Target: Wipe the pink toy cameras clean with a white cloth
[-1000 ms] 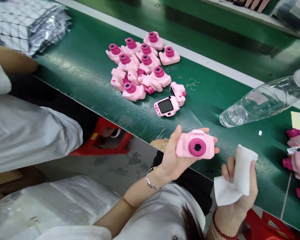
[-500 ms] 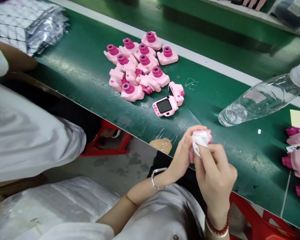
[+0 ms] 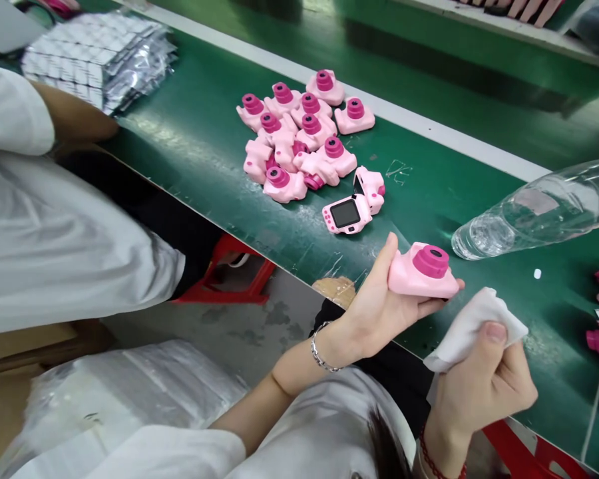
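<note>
since half a second ago the right hand (image 3: 484, 386) has drawn off to four o'clock, pinching the white cloth (image 3: 472, 326); left hand (image 3: 379, 309) grips the pink toy camera (image 3: 422, 273), lens up.

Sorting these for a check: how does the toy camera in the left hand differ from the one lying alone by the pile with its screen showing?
The held camera sits in the left hand, off the belt; the lone camera lies on the green belt. The held camera shows its magenta lens; the lone camera shows its dark screen. Both have pink bodies.
</note>
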A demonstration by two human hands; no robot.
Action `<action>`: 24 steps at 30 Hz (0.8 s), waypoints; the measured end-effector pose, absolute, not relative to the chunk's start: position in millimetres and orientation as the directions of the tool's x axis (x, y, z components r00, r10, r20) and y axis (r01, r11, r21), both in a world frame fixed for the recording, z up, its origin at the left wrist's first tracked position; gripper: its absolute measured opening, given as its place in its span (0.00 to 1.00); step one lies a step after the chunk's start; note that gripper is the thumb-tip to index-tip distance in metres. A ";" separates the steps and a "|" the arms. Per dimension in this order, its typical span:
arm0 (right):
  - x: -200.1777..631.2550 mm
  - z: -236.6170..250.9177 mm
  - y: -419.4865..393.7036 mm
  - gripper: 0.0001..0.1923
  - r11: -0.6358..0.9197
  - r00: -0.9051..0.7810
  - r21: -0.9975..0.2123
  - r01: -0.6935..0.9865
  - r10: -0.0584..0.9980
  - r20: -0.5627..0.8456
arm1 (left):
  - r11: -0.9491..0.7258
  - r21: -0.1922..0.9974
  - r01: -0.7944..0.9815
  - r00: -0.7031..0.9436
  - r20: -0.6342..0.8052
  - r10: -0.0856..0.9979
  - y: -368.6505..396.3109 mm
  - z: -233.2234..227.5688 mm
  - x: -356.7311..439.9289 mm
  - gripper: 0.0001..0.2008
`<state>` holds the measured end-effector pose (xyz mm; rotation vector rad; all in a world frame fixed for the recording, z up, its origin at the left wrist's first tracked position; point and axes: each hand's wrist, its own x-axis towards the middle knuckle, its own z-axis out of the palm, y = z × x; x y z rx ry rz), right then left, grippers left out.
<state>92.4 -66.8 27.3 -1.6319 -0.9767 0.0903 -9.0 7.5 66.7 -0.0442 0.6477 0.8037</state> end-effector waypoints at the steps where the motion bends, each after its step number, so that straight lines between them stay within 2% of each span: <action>1: 89.7 28.7 -64.6 0.22 0.064 0.617 -0.823 0.564 0.629 0.472 | 0.709 0.211 -0.673 0.513 -0.557 0.653 6.5 67.2 -8.3 0.38; 7: 78.6 34.7 -60.0 0.14 0.222 0.389 -0.637 0.738 0.632 0.671 | 0.759 0.237 -0.607 0.596 -0.495 0.632 2.2 60.8 -8.2 0.41; 10: 75.6 35.4 -57.9 0.06 0.305 0.193 -0.506 0.807 0.673 0.714 | 0.772 0.264 -0.578 0.591 -0.517 0.619 -1.1 57.6 -5.8 0.37; 12: 76.3 33.0 -52.9 0.06 0.371 0.071 -0.413 0.832 0.666 0.743 | 0.773 0.258 -0.579 0.583 -0.532 0.614 -1.2 58.6 -3.6 0.32; 13: 78.3 30.8 -49.3 0.08 0.377 0.051 -0.372 0.848 0.642 0.765 | 0.768 0.240 -0.594 0.576 -0.540 0.614 -0.2 60.0 -2.9 0.30; 15: 86.3 25.3 -41.2 0.06 0.278 0.127 -0.346 0.896 0.587 0.800 | 0.739 0.188 -0.646 0.548 -0.560 0.621 3.3 64.2 -3.3 0.26; 16: 91.8 22.5 -37.3 0.03 0.194 0.206 -0.375 0.906 0.571 0.795 | 0.723 0.160 -0.672 0.533 -0.574 0.622 5.4 66.7 -4.7 0.26; 18: 103.1 18.5 -31.7 0.09 0.053 0.404 -0.526 0.849 0.576 0.711 | 0.714 0.099 -0.693 0.537 -0.589 0.603 8.9 71.3 -9.4 0.29; 21: 112.9 17.7 -30.8 0.22 -0.026 0.666 -0.821 0.571 0.599 0.444 | 0.729 0.033 -0.683 0.588 -0.566 0.577 10.7 75.7 -17.4 0.32; 24: 111.3 21.9 -36.4 0.25 -0.064 0.780 -0.953 0.297 0.593 0.203 | 0.750 0.000 -0.661 0.634 -0.535 0.558 10.2 76.1 -21.6 0.32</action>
